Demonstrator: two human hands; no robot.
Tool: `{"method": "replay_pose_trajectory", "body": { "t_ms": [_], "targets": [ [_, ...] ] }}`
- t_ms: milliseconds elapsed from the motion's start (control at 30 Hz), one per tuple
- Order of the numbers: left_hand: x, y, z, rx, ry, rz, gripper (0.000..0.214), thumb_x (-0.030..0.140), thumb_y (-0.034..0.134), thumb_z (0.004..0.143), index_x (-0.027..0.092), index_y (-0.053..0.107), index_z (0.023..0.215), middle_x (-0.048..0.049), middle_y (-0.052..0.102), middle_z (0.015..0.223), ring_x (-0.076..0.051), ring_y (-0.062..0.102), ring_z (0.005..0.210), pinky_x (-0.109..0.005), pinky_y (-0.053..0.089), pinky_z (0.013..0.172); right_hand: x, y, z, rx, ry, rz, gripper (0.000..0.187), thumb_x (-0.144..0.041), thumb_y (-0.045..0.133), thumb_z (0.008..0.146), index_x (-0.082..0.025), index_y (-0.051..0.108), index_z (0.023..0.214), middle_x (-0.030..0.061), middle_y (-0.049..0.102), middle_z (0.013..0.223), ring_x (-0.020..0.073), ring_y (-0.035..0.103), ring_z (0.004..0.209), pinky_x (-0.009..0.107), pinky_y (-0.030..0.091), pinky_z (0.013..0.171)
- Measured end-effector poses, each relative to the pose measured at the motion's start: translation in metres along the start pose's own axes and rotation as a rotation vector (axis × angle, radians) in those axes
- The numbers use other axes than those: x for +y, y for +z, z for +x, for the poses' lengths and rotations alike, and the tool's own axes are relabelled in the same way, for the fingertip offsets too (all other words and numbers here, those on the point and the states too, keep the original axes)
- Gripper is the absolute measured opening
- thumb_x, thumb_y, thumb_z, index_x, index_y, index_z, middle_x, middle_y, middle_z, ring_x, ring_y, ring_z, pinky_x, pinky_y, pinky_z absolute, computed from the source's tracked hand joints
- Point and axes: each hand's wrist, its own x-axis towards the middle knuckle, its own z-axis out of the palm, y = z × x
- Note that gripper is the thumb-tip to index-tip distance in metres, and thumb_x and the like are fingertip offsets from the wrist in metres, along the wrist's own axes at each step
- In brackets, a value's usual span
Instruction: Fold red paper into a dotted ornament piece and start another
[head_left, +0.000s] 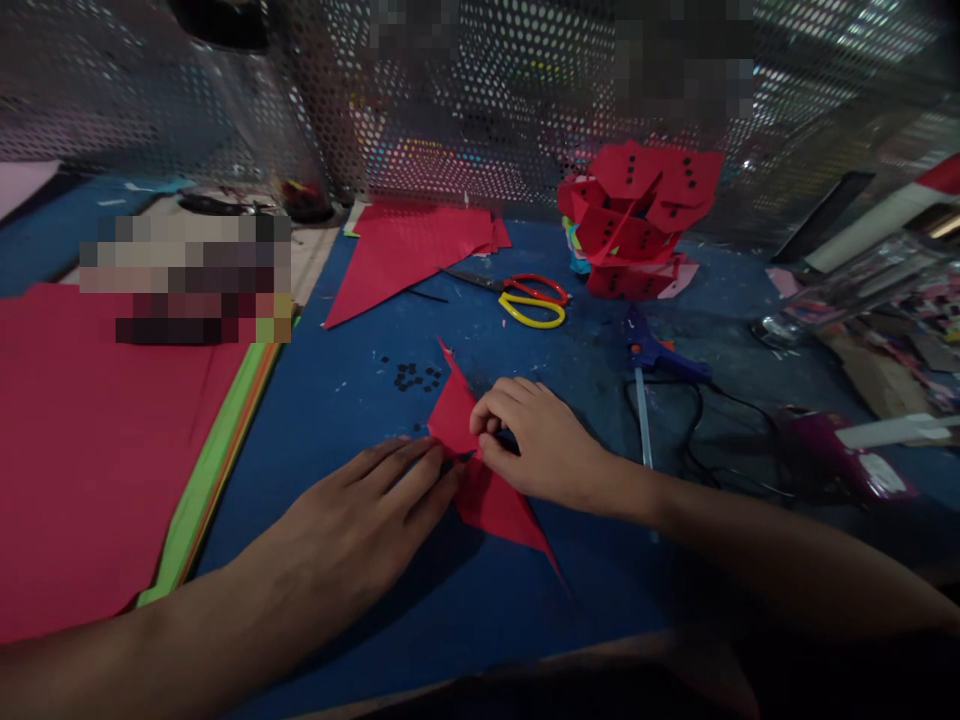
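A folded red paper piece with pointed ends lies on the blue tabletop between my hands. My left hand is flat, fingers stretched out, their tips resting at the paper's left edge near its middle. From the right, my right hand has its thumb and curled fingers pinched together at the middle of the red paper. Whatever is between those fingertips is too small to make out. Just beyond the left fingers, several small black squares are scattered on the table.
Scissors with red and yellow handles lie beyond the paper, beside stacked red triangles. Dotted red folded papers are piled at the back. A blue glue gun and its cord are right. Large coloured sheets cover the left.
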Motion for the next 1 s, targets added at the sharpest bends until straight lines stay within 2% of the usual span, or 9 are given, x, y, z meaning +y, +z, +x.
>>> {"method": "replay_pose_trajectory", "body": {
  "t_ms": [233, 500, 733, 1000],
  "targets": [
    [0.004, 0.003, -0.009, 0.04, -0.028, 0.004, 0.054, 0.001, 0.041, 0.086, 0.007, 0.058, 0.137, -0.0184, 0.068, 0.133, -0.032, 0.065, 0.118, -0.045, 0.055, 0.095, 0.001, 0.0, 0.0, 0.01, -0.011, -0.002, 0.012, -0.011, 0.057, 0.085, -0.021, 0.059, 0.092, 0.0013, 0.064, 0.096, 0.0185, 0.056, 0.093, 0.034, 0.038, 0.085],
    [0.013, 0.007, -0.013, 0.032, -0.047, 0.02, 0.051, 0.003, 0.042, 0.09, 0.004, 0.058, 0.138, -0.0222, 0.064, 0.138, -0.036, 0.064, 0.12, -0.049, 0.053, 0.096, 0.003, 0.001, -0.001, 0.038, -0.025, 0.029, 0.014, -0.011, 0.057, 0.086, -0.021, 0.058, 0.094, 0.0005, 0.064, 0.095, 0.0178, 0.057, 0.092, 0.034, 0.04, 0.087],
    [0.009, 0.006, -0.012, 0.009, -0.074, -0.025, 0.05, 0.005, 0.044, 0.092, 0.009, 0.059, 0.14, -0.0182, 0.066, 0.135, -0.033, 0.062, 0.121, -0.047, 0.052, 0.098, 0.004, -0.002, -0.001, 0.08, 0.028, 0.143, 0.01, -0.012, 0.056, 0.092, -0.021, 0.056, 0.097, 0.0011, 0.066, 0.096, 0.0157, 0.059, 0.088, 0.031, 0.045, 0.083],
    [0.008, 0.004, -0.01, 0.02, -0.066, -0.022, 0.049, 0.005, 0.046, 0.09, 0.01, 0.062, 0.137, -0.0164, 0.067, 0.134, -0.032, 0.061, 0.12, -0.045, 0.052, 0.098, 0.006, -0.001, -0.002, 0.059, 0.008, 0.094, 0.007, -0.016, 0.056, 0.097, -0.021, 0.061, 0.096, 0.0021, 0.063, 0.098, 0.0153, 0.06, 0.09, 0.03, 0.047, 0.083]
  ]
}}
